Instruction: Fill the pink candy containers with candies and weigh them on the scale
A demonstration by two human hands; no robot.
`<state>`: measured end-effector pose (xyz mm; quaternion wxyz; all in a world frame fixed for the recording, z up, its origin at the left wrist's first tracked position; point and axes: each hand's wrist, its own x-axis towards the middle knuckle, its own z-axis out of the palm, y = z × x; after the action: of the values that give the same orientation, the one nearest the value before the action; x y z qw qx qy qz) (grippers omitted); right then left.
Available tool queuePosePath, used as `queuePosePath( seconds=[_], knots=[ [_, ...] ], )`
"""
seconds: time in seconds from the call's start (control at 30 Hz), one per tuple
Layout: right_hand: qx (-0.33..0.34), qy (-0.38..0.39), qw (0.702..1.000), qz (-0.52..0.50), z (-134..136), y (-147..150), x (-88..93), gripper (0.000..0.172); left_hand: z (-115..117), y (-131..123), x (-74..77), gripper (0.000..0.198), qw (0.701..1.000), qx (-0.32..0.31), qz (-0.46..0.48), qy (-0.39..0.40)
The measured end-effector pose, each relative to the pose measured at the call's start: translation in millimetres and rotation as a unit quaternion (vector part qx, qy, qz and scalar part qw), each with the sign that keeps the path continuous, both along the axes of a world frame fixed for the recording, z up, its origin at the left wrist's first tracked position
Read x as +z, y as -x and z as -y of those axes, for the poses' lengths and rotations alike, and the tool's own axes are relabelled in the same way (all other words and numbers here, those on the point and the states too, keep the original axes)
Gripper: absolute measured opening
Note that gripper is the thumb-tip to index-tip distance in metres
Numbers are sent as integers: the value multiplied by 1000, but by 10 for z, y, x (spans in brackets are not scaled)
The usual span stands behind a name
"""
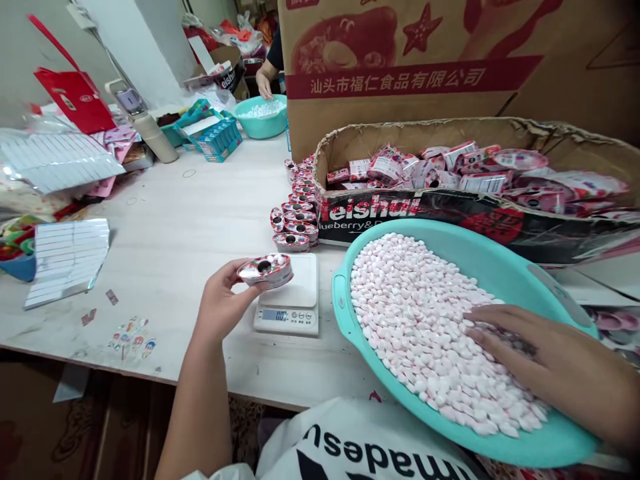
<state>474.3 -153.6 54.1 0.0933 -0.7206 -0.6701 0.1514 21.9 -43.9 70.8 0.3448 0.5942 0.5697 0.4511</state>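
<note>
My left hand (227, 297) pinches a small oval tin-like pack (273, 272) with red and white print and a dark round opening on top. The pack is held above the plate of a white digital scale (305, 283), whose display reads 0.0. At the right, my right hand (525, 350) reaches into a teal basin (480, 247) of small pale pink candies (415, 320). Its fingers are partly spread and slightly blurred, resting on the candies; whether any lie under the palm is hidden.
Similar packs (299, 217) stand in rows beside a cut-open carton (370, 213) of more packs. A tall cardboard box (400, 100) rises behind. Another person's hand (265, 83) is at a far teal bowl (263, 127). Label sheets (70, 257) and a bottle (155, 137) are at left.
</note>
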Motion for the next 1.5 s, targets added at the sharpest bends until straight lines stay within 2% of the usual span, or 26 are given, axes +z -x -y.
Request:
queuePosePath(
  seconds=[0.1, 0.17, 0.37, 0.5, 0.6, 0.67, 0.8, 0.87, 0.93, 1.0, 1.1, 1.23, 1.37, 1.5],
  knots=[
    [4, 0, 1000, 2, 1, 3, 7, 53, 8, 132, -224, 43, 999, -16, -14, 32],
    [4, -2, 1000, 3, 5, 11, 17, 53, 19, 136, -306, 42, 999, -30, -12, 38],
    [0, 0, 1000, -3, 19, 7, 17, 53, -33, 75, -398, 65, 999, -2, 20, 25],
    [-2, -3, 1000, -4, 21, 5, 22, 51, -65, 61, -463, 66, 1000, 5, 27, 5],
    [0, -5, 1000, -1, 17, 32, 56, 49, -32, 32, -439, 74, 999, -30, 21, -11],
    [-1, -1, 1000, 4, 10, 58, 85, 49, 10, -23, -363, 73, 998, -37, -10, -43],
    [2, -7, 1000, 10, -1, 99, 133, 52, 42, -188, -166, 62, 991, -11, -99, -94],
    [4, -14, 1000, 9, 0, 109, 152, 54, -9, -237, -128, 57, 990, -3, -89, -107],
    [0, -16, 1000, -1, 7, 111, 166, 54, -99, -229, -162, 49, 992, 16, -20, -120],
    [-7, -14, 1000, -15, 18, 102, 169, 54, -196, -167, -248, 44, 988, 64, 55, -126],
    [-16, -11, 999, -28, 34, 74, 144, 53, -294, -33, -374, 49, 977, 137, 128, -98],
    [-17, -4, 999, -29, 37, 29, 73, 52, -311, 65, -409, 54, 957, 174, 220, -72],
    [-20, 4, 1000, -13, 42, -13, 14, 50, -277, 16, -395, 43, 954, 189, 201, -115],
    [-24, 13, 1000, 7, 67, -43, -11, 48, -223, -60, -447, 31, 952, 148, 99, -248]
  ],
)
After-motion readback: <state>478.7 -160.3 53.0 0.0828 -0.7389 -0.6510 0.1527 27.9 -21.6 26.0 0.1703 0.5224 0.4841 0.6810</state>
